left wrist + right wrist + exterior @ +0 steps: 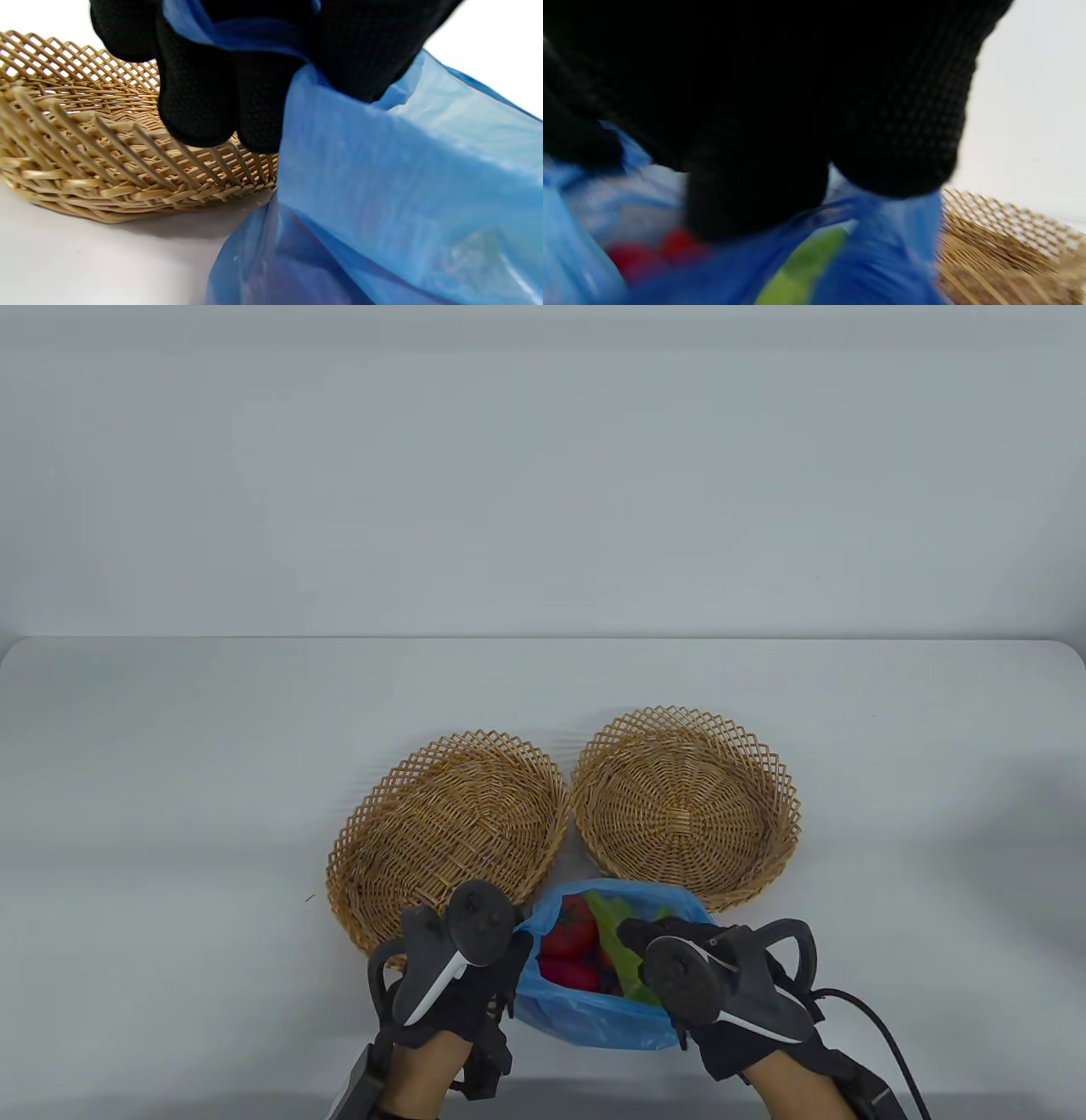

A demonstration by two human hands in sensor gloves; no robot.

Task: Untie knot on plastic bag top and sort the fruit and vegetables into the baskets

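Note:
A blue plastic bag stands with its mouth wide at the table's front, just before two wicker baskets. Inside it lie red fruit and a green vegetable. My left hand pinches the bag's left rim; in the left wrist view its fingers curl round a fold of the bag. My right hand reaches over the right rim, fingers above the green piece. The right wrist view is blurred: curled fingers on the bag's rim, with red fruit and green below.
The left basket is oval and tilted, touching the bag's left side, and shows close up as a wicker basket in the left wrist view. The round right basket sits behind the bag and also fills the right wrist view's corner as a basket. A black cable trails from the right wrist.

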